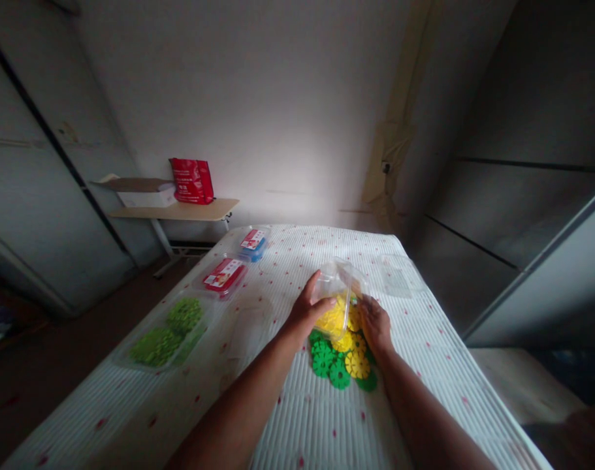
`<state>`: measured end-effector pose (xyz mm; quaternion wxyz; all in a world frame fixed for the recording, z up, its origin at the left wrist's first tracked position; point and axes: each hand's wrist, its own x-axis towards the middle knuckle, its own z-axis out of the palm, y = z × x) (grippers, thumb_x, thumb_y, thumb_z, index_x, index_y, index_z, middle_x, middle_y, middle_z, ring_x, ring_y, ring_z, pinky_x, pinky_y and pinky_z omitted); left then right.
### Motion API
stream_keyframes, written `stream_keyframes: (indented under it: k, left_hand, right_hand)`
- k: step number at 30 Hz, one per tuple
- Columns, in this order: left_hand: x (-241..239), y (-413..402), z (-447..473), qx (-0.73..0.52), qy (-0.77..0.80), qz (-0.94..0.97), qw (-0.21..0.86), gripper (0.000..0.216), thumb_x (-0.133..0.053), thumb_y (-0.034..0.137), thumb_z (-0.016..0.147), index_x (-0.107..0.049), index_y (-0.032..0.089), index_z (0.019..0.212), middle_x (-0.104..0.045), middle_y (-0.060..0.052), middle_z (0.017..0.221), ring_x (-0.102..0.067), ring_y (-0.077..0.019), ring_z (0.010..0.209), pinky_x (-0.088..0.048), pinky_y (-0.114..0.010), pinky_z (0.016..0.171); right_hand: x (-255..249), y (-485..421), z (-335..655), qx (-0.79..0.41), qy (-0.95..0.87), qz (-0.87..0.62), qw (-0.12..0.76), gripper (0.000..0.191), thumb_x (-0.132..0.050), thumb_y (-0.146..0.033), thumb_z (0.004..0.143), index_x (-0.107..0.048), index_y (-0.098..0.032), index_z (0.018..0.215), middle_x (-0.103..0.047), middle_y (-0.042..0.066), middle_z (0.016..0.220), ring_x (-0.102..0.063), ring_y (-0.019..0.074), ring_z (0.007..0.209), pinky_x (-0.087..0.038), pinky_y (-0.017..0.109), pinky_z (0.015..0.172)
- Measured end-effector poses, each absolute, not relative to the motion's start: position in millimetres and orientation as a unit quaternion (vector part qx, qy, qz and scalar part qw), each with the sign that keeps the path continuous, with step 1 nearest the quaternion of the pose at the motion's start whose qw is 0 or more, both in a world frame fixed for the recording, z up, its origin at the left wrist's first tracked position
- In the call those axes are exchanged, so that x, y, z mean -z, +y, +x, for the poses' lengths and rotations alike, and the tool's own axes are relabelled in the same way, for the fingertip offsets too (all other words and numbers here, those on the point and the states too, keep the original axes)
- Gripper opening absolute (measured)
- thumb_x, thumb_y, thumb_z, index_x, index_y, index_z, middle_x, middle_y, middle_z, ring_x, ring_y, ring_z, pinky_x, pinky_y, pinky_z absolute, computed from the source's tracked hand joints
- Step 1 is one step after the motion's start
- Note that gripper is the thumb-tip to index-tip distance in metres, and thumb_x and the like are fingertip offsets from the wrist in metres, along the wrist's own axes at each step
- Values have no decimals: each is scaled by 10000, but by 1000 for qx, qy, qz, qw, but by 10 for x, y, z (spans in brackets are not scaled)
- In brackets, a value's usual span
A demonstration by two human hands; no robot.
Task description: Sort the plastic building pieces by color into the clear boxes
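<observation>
My left hand (311,307) grips a clear plastic container (337,277) by its left side, thumb across the near wall. The container is tilted, its mouth facing down towards me, with yellow notched plastic discs (331,320) inside it. More yellow discs (358,364) lie just below the mouth, on top of green notched discs (339,373) piled on the table. My right hand (375,321) is curled against the container's right side, close to the yellow discs. Its fingertips are partly hidden.
On the table's left side stand a clear tub of light green pieces (155,346), a tub with red contents (225,274) and one with blue contents (254,243). Clear lids (398,277) lie on the patterned cloth. A side table (199,210) bears a red bag (193,181) and a white box (147,197).
</observation>
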<state>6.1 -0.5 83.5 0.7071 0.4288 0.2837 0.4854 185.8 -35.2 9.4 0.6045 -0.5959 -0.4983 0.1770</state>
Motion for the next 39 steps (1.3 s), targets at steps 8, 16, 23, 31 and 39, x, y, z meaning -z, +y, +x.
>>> stream_keyframes:
  k: [8,16,23,31,39]
  left_hand:
    - [-768,162,-47,-518,282,466,660,645,-740,51,553,-612,256,1151,-536,-35,1319,-327,-276,1336,-268,-349,1091]
    - [-892,145,-156,-502,297,593,555,748,-770,147,561,-532,244,1264,-471,-58,1368,-318,-300,1328,-172,-378,1126]
    - [-804,168,-165,-458,311,656,513,817,-683,261,670,-315,245,1399,-349,-58,1453,-294,-274,1342,-231,-387,1105]
    - [-771,189,-87,-468,252,315,786,606,-573,445,760,-378,290,1312,-589,-56,1043,-612,-214,953,-467,-357,843]
    - [-697,205,170,-430,215,252,840,447,-525,465,827,-518,179,1170,-635,-60,823,-636,-179,786,-487,-312,787]
  right_hand:
    - [-42,-325,1886,-170,-492,-608,599,381,-460,-428,818,-615,-121,981,-668,107,916,-598,205,829,-478,330,736]
    - [-89,-355,1889,-141,-516,-601,594,392,-463,-424,818,-637,-128,1007,-677,111,966,-596,230,907,-469,357,799]
    - [-65,-336,1871,-144,-506,-591,611,355,-506,-426,808,-666,-153,970,-690,100,957,-599,233,899,-472,349,780]
    - [-161,-325,1847,-162,-470,-566,658,356,-552,-468,785,-672,-170,938,-701,76,924,-617,222,877,-483,358,792]
    - [-351,-392,1630,-254,-453,-530,670,433,-495,-506,838,-605,-167,1084,-661,92,1056,-645,175,734,-518,322,667]
